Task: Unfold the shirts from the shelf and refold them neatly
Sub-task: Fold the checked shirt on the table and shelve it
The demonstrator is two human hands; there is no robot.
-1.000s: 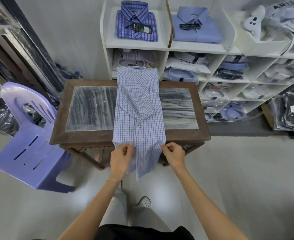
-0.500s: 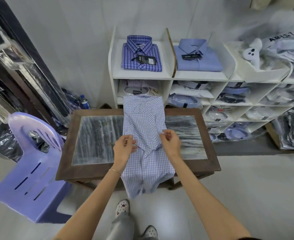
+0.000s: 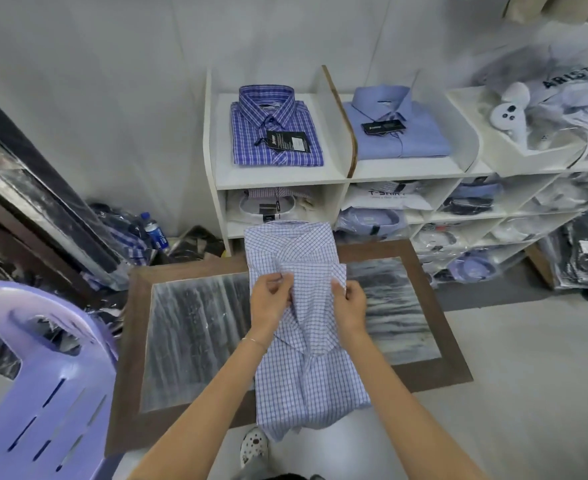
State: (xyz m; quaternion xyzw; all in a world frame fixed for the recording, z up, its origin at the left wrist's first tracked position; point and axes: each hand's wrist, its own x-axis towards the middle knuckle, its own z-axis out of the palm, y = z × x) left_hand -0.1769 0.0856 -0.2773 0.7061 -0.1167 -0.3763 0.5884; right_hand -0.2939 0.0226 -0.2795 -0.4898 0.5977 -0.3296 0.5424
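Note:
A light blue checked shirt lies lengthwise on the wooden table, folded into a narrow strip, its hem hanging over the near edge. My left hand pinches the cloth near the shirt's left edge, just below the collar end. My right hand pinches the right edge at the same height. Between the hands the fabric is raised in a fold. On the white shelf behind lie a folded dark blue plaid shirt and a folded plain blue shirt.
A purple plastic chair stands left of the table. Lower shelf cubbies hold bagged shirts. Dark bagged packs lie on the floor at right. A water bottle and clutter sit by the wall at left. My shoe shows under the table edge.
Both hands have carried the shirt's lower part from the table's near edge up toward the collar, doubling the shirt over. The camera has tilted up, showing more shelf.

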